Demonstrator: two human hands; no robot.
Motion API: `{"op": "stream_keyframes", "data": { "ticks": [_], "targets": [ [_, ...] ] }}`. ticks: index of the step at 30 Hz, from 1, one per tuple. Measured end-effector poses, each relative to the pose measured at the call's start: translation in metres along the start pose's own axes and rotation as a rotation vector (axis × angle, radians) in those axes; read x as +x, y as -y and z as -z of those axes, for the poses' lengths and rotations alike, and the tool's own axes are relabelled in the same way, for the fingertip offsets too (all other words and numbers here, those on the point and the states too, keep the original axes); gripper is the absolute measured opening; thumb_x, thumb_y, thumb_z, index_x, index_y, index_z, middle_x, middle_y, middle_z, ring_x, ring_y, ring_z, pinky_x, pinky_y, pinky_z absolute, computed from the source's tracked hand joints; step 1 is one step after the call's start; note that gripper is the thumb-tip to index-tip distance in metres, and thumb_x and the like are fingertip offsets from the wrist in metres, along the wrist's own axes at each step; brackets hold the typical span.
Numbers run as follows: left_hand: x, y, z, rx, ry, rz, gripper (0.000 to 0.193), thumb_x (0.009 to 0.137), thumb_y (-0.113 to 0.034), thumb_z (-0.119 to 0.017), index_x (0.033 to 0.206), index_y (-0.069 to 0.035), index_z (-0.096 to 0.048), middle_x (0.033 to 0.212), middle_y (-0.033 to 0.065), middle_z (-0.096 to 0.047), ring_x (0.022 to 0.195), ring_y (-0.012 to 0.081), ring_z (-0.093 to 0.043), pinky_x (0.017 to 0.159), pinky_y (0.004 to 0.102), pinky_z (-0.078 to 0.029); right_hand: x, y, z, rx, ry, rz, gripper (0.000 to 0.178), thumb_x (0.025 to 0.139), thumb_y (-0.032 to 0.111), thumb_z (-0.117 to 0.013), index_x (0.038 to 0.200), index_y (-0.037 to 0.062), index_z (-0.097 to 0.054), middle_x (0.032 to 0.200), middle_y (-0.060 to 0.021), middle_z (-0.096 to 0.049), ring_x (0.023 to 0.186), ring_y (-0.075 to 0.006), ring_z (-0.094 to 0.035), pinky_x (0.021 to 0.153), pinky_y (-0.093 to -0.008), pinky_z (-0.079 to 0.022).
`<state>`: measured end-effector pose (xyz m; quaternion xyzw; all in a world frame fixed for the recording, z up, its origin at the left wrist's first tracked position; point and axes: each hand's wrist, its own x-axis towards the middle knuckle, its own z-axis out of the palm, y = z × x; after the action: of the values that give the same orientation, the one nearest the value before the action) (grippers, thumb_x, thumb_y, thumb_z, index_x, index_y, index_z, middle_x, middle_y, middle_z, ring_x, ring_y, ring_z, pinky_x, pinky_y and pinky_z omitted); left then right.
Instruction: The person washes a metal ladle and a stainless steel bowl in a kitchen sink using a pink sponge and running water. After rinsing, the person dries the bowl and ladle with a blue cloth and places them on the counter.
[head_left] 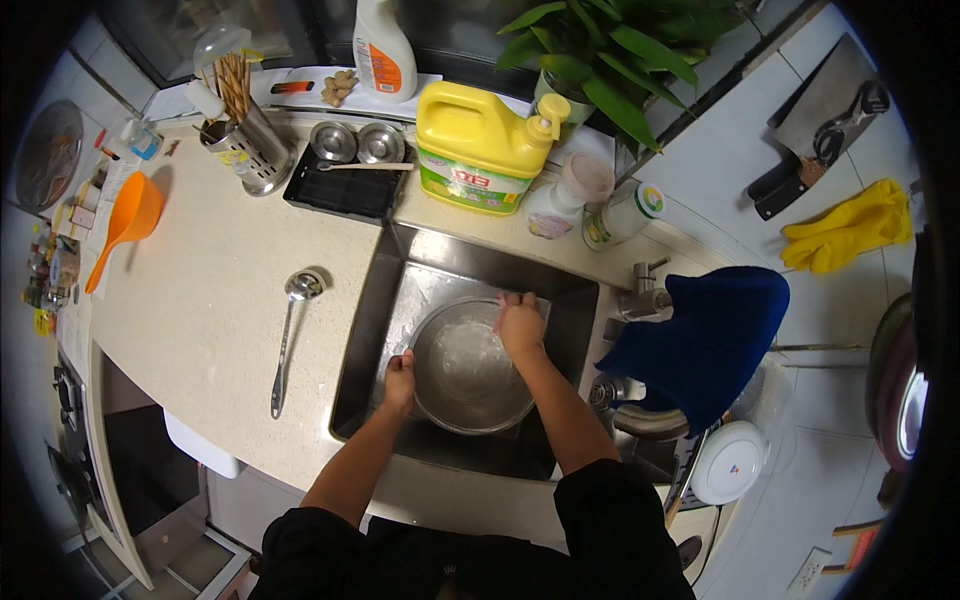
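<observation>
A round metal basin sits in the stainless steel sink, its inside wet and streaked with whitish film. At the basin's left rim, my left hand is closed, fingers over the edge and thumb up. My right hand is closed on a pink cloth against the far right part of the rim. Most of that cloth is hidden under the fingers. On the counter left of the sink lies a metal ladle, bowl end away from me.
Behind the sink stand a yellow detergent jug, pump bottles and a black tray with small metal bowls. Right of the sink are a faucet, a hanging blue cloth and a white plate. An orange scoop rests far left.
</observation>
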<state>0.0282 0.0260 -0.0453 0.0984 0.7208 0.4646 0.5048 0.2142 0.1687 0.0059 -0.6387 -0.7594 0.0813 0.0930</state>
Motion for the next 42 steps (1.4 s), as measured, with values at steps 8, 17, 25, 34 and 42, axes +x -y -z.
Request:
{"op": "stream_keyframes", "data": {
  "ticks": [8,17,25,34,42],
  "targets": [
    [0.001,-0.002,0.0,0.031,-0.004,0.021,0.035,0.088,-0.034,-0.049,0.085,0.001,-0.053,0.075,0.0062,-0.054,0.068,0.0135,-0.045,0.064,0.0285,-0.04,-0.103,-0.029,0.035,-0.173,0.66,-0.273,0.032,0.068,0.021,-0.067,0.09,-0.0013,-0.061,0.097,-0.0174,-0.056,0.084,-0.0305,-0.059,0.068,-0.0364,-0.05],
    [0.004,-0.001,0.005,-0.038,0.05,0.088,0.037,0.088,-0.035,-0.049,0.089,0.002,-0.053,0.077,0.0073,-0.056,0.069,0.0145,-0.047,0.066,0.0288,-0.041,-0.151,0.026,0.045,-0.081,0.969,-0.122,0.016,0.069,0.016,-0.062,0.078,0.0032,-0.065,0.082,-0.0158,-0.062,0.074,-0.0278,-0.061,0.063,-0.036,-0.049],
    [0.013,0.015,0.009,-0.146,0.073,0.057,0.027,0.089,-0.028,-0.05,0.096,-0.002,-0.055,0.083,0.0051,-0.058,0.076,0.0129,-0.05,0.07,0.0259,-0.041,-0.157,0.096,-0.017,0.682,0.493,-0.037,0.03,0.078,0.029,-0.053,0.079,0.0014,-0.064,0.073,-0.0201,-0.061,0.063,-0.0333,-0.059,0.061,-0.044,-0.043],
    [-0.003,-0.01,0.003,-0.281,0.117,0.124,0.027,0.088,-0.018,-0.052,0.112,-0.007,-0.057,0.095,0.0013,-0.06,0.086,0.0093,-0.051,0.078,0.023,-0.042,-0.112,0.083,-0.071,1.102,0.992,-0.6,0.022,0.082,0.028,-0.052,0.093,0.0097,-0.058,0.072,-0.0047,-0.06,0.063,-0.0205,-0.057,0.059,-0.0352,-0.046],
    [0.008,0.001,0.006,-0.312,0.165,0.156,0.024,0.087,-0.016,-0.054,0.106,-0.003,-0.059,0.093,0.0013,-0.061,0.081,0.0094,-0.053,0.075,0.0231,-0.044,-0.027,0.047,-0.074,1.743,-0.096,-1.278,0.01,0.085,0.015,-0.043,0.081,0.0118,-0.052,0.066,-0.0005,-0.054,0.056,-0.0107,-0.051,0.046,-0.0216,-0.039]
  ]
}}
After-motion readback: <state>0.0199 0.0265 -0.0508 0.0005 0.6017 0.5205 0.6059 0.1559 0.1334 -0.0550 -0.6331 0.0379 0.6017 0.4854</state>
